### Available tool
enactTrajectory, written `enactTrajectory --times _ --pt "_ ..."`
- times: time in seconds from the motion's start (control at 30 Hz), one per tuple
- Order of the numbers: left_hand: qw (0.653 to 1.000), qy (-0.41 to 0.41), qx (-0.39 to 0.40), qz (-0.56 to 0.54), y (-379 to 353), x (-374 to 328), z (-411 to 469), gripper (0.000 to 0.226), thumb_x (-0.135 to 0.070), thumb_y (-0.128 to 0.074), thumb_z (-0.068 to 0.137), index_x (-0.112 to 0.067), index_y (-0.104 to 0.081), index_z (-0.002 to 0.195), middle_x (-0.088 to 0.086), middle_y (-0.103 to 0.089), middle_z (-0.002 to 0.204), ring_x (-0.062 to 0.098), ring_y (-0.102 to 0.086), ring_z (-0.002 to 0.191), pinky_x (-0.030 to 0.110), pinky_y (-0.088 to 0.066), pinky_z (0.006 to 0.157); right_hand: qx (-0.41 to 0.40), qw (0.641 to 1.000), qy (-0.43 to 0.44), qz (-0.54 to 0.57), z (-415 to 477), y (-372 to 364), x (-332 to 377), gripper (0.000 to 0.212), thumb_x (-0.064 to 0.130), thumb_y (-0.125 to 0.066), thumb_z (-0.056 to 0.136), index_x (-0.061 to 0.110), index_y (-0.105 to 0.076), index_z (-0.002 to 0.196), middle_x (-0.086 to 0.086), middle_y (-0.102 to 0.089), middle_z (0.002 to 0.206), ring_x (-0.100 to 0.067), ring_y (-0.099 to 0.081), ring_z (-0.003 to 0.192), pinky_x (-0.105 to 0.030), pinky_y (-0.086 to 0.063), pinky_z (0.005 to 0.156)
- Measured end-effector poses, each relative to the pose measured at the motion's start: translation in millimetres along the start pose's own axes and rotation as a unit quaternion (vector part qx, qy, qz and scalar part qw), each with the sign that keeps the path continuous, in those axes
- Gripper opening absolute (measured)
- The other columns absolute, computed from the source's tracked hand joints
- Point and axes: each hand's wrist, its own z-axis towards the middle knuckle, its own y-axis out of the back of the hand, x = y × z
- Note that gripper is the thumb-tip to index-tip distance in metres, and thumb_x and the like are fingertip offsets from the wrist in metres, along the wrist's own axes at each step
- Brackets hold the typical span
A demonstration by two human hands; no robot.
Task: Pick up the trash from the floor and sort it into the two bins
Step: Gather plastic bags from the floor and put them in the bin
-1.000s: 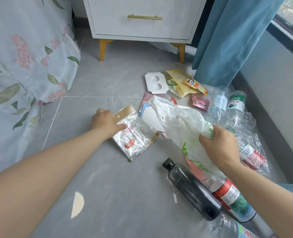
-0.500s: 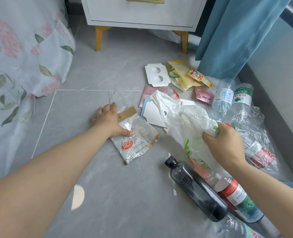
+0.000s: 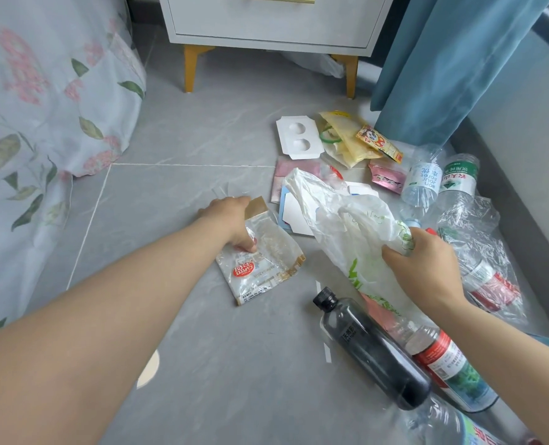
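Trash lies scattered on the grey tiled floor. My left hand [image 3: 231,220] grips the top edge of a clear food wrapper [image 3: 266,261] with a red logo, thumb pressed on it. My right hand [image 3: 424,261] clutches a crumpled white plastic bag [image 3: 337,220] with green print, raised above the floor. A dark bottle [image 3: 372,348] with a black cap lies near my right arm, beside a red-labelled bottle [image 3: 446,364]. No bins are in view.
A white cardboard insert [image 3: 298,138], yellow wrappers [image 3: 350,139], a pink sachet [image 3: 387,178], two clear water bottles [image 3: 440,179] and crumpled clear plastic [image 3: 482,252] lie near the blue curtain [image 3: 443,65]. A white nightstand [image 3: 273,24] stands behind. Floral bedding [image 3: 41,107] hangs at left.
My left hand has closed on the wrapper's top edge and its fingers now curl under it. The right hand keeps hold of the white bag. The view has moved slightly closer.
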Motion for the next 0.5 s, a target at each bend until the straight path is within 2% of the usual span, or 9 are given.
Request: enactTrajectory --times 0.07,0.2,0.23,0.33,0.5 --pt "1.0 0.014 -0.002 0.026 3 -3 -1 0.106 -0.049 -0.087 0.054 -0.03 -0.033 0.143 0.005 -0.04 0.141 0.03 -0.036 0.132 0.046 -0.039 0.104 -0.002 1.0 -0.003 0.0 0 0 -1 0.028 0.018 -0.063 0.083 0.003 -0.044 0.068 -0.008 -0.043 0.056 -0.022 -0.037 0.05 -0.029 -0.027 0.046" --pt "0.996 0.007 -0.021 0.086 6 -13 -2 0.091 -0.049 -0.086 0.056 -0.028 -0.043 0.133 0.004 -0.008 0.156 0.033 -0.007 0.144 0.059 -0.018 0.112 -0.003 1.0 -0.007 -0.002 0 0 -1 0.033 0.016 -0.061 0.083 0.01 -0.037 0.062 -0.006 -0.04 0.054 -0.02 -0.036 0.049 -0.029 -0.024 0.046" --pt "0.996 -0.008 -0.019 0.088 5 -14 -2 0.088 -0.047 -0.085 0.058 -0.026 -0.044 0.132 0.003 -0.012 0.157 0.032 -0.009 0.145 0.057 -0.018 0.112 -0.002 1.0 -0.006 -0.003 0 0 0 0.034 0.016 -0.061 0.083 0.011 -0.036 0.061 -0.005 -0.04 0.054 -0.02 -0.036 0.049 -0.029 -0.024 0.046" --pt "0.995 -0.043 -0.036 0.082 4 -15 -3 0.084 -0.045 -0.085 0.058 -0.019 -0.047 0.127 0.003 -0.043 0.135 0.028 -0.041 0.127 0.046 -0.035 0.101 -0.001 1.0 -0.005 0.0 1 -1 1 0.033 0.016 -0.061 0.083 0.012 -0.037 0.061 -0.004 -0.041 0.055 -0.02 -0.037 0.049 -0.029 -0.026 0.046" --pt "0.992 -0.063 -0.071 0.078 -1 -21 -6 0.078 -0.035 -0.087 0.058 -0.015 -0.043 0.119 0.006 -0.053 0.12 0.03 -0.05 0.113 0.039 -0.043 0.085 0.0 1.0 -0.009 -0.001 1 -1 -1 0.029 0.017 -0.062 0.082 0.008 -0.041 0.064 -0.007 -0.042 0.056 -0.022 -0.036 0.05 -0.029 -0.028 0.047"
